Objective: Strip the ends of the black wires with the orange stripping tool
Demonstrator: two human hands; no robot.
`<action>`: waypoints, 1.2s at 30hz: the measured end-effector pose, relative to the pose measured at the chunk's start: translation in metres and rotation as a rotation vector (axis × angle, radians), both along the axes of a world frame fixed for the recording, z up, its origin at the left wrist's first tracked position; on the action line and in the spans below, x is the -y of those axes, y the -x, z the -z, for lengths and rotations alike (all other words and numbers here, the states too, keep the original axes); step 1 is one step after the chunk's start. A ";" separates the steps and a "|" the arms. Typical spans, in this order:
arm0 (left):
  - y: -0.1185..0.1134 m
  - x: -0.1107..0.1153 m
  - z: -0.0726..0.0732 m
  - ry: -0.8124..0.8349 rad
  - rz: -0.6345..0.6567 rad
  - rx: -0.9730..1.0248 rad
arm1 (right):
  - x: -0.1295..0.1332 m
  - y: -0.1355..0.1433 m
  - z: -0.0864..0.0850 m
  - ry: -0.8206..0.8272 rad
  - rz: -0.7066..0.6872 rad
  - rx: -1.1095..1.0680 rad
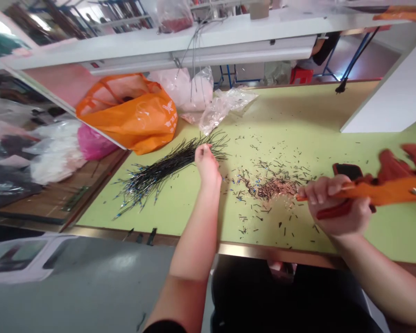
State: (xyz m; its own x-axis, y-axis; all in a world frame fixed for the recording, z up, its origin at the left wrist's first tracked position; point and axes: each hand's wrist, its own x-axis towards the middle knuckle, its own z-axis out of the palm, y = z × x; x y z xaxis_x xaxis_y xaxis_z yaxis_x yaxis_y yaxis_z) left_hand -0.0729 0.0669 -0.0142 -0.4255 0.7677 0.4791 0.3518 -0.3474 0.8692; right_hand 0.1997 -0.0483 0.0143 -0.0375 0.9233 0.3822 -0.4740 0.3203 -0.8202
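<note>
A long bundle of thin black wires [169,165], many with blue tips at the left end, lies at the table's middle left. My left hand [208,167] is over its right end with the fingers pinched together. Whether a wire is between the fingertips is too small to tell. My right hand [336,208] is wrapped around an orange wire stripper [395,190] with red grips, held above the table at the right. Short cut wire bits and copper-coloured scraps [273,187] are scattered between my hands.
An orange bag [142,120] and crumpled clear plastic bags [225,106] stand behind the wires. A dark phone-like object [347,171] lies near my right hand. Above the green table [319,111] runs a white shelf [229,34] with thin wires hanging from it. A white panel [388,92] rises at right.
</note>
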 end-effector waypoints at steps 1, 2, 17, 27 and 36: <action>0.001 -0.002 0.001 0.001 -0.025 0.015 | -0.004 -0.001 -0.002 0.061 -0.020 0.013; -0.003 -0.001 0.002 -0.011 -0.053 0.025 | -0.010 0.000 -0.001 0.119 -0.057 0.039; -0.057 0.054 -0.005 -0.195 0.015 -0.424 | -0.020 0.001 0.024 0.309 -0.385 0.130; -0.061 0.047 -0.001 -0.047 0.145 -0.136 | -0.034 -0.016 0.022 0.459 -0.806 -0.029; -0.065 0.055 -0.002 -0.057 0.236 -0.210 | -0.031 -0.014 0.022 0.485 -0.789 0.020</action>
